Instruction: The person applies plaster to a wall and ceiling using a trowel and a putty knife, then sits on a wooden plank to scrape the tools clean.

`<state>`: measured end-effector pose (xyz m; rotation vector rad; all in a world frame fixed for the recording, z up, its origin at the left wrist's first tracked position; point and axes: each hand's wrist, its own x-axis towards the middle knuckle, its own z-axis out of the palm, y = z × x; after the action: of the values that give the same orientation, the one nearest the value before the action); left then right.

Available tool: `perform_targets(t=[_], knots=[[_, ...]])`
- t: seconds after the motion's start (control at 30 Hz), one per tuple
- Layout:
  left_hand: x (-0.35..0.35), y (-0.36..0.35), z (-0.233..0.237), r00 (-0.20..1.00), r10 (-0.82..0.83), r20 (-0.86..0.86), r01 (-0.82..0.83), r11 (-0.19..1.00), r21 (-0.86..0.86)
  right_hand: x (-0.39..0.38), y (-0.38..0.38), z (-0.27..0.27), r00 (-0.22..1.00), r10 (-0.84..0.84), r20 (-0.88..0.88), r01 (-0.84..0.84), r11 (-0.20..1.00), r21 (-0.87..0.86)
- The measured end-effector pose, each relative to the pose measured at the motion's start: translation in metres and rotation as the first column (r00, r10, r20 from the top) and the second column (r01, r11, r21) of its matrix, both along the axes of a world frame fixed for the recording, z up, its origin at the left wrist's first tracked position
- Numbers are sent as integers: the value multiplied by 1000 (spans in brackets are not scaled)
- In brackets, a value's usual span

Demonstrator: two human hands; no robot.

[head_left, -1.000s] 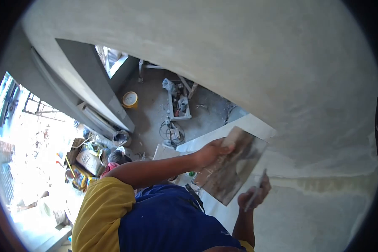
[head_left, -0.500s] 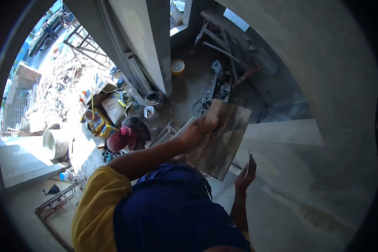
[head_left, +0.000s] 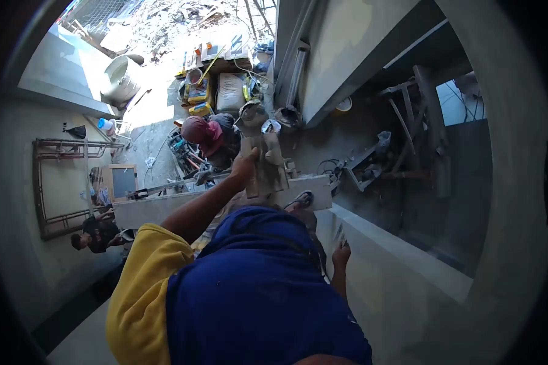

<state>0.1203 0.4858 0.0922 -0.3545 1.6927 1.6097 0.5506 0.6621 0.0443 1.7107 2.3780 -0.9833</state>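
My left hand (head_left: 245, 167) grips a flat wooden mortar board (head_left: 280, 177) by its near edge, thumb on top. Greyish smears and a small pale patch mark its face, in front of my chest. Lower and to the right, my right hand (head_left: 341, 254) is closed around a small trowel (head_left: 339, 232), seen nearly edge-on, so its exact shape is hard to tell. That hand is beside the pale wall, apart from the board. Below me, my foot (head_left: 304, 198) rests on a plank (head_left: 316, 190).
A co-worker in a red head covering (head_left: 202, 131) is below, near buckets (head_left: 288, 117) and sacks (head_left: 230, 91). Another person (head_left: 100, 233) is at lower left. A metal scaffold frame (head_left: 39, 182) lies left; a trestle (head_left: 408, 121) stands right. A ledge (head_left: 402, 246) runs beside me.
My view has swung toward the right, so the doorway and co-worker shift across it. The board is lower and seen more edge-on. Both hands keep their hold.
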Motion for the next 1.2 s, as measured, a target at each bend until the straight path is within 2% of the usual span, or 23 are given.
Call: perform_targets(t=[0.07, 0.13, 0.2, 0.23, 0.27, 0.33, 0.37, 0.4, 0.43, 0.47, 0.53, 0.57, 0.63, 0.67, 0.7, 0.73, 0.77, 0.87, 0.9, 0.93, 1.0, 1.1, 1.2], knots=[[-19, -48, -47, 997, 74, -12, -75, 981, -181, 23, 11, -29, 985, -165, -43, 155, 971, -183], [-21, -86, -53, 978, 199, -68, -210, 906, -368, 19, 28, -4, 938, -259, 232, 334, 856, -394], [-1, -129, -29, 930, 369, 7, -325, 828, -457, 71, 81, -57, 953, -124, 276, 239, 867, -436], [8, -144, -53, 819, 572, 41, -519, 770, -373, 79, 99, -62, 955, -55, 292, 190, 868, -458], [19, -153, -78, 800, 600, 34, -549, 752, -365, 79, 126, -70, 959, -23, 282, 155, 875, -458], [61, -149, -52, 572, 818, 62, -719, 536, -443, 47, 160, -29, 953, 27, 302, 67, 952, -299], [80, -151, -61, 548, 835, 59, -735, 514, -443, 31, 176, -27, 952, 56, 300, 39, 953, -301], [99, -155, -78, 478, 868, 133, -795, 492, -354, 17, 196, -25, 962, 1, 275, 78, 958, -274], [118, -160, -96, 412, 887, 210, -850, 457, -263, 4, 216, -23, 968, -56, 246, 119, 961, -250], [138, -164, -111, 392, 897, 204, -862, 435, -260, -4, 240, -40, 970, -32, 240, 95, 962, -255], [170, -165, -133, 332, 811, 482, -915, 402, -46, -15, 294, -105, 987, 41, 157, -30, 997, -72], [184, -160, -136, 317, 819, 478, -924, 380, -39, -37, 303, -98, 987, 65, 149, -54, 996, -73], [201, -155, -139, 191, 838, 511, -960, 269, -82, -86, 311, -88, 983, 166, 73, -165, 986, -25], [202, -154, -127, 180, 844, 506, -965, 251, -76, -106, 315, -92, 981, 184, 65, -182, 983, -28], [206, -154, -115, 172, 841, 512, -966, 247, -81, -123, 319, -94, 954, 285, 89, -282, 959, -37], [208, -157, -113, 167, 839, 517, -967, 242, -81, -140, 318, -95, 918, 382, 108, -379, 924, -47], [205, -162, -112, 156, 843, 514, -972, 222, -69, -154, 306, -100, 905, 391, 168, -396, 918, -6], [211, -184, -112, 136, 908, 397, -987, 160, -30, -187, 271, -98, 892, 430, 140, -429, 903, -34], [211, -194, -112, 122, 909, 398, -988, 149, -38, -201, 239, -55, 900, 435, 36, -422, 888, -182], [210, -203, -111, 107, 911, 399, -989, 137, -47, -204, 227, -63, 895, 445, 34, -433, 883, -179], [206, -221, -114, 88, 913, 399, -993, 114, -40, -211, 205, -87, 842, 520, 145, -509, 854, -108], [206, -250, -134, 65, 912, 404, -996, 86, -36, -229, 144, -43, 820, 546, 174, -525, 837, -153], [203, -280, -144, 57, 913, 403, -993, 94, -72, -239, 95, -32, 812, 543, 215, -523, 840, -145]])
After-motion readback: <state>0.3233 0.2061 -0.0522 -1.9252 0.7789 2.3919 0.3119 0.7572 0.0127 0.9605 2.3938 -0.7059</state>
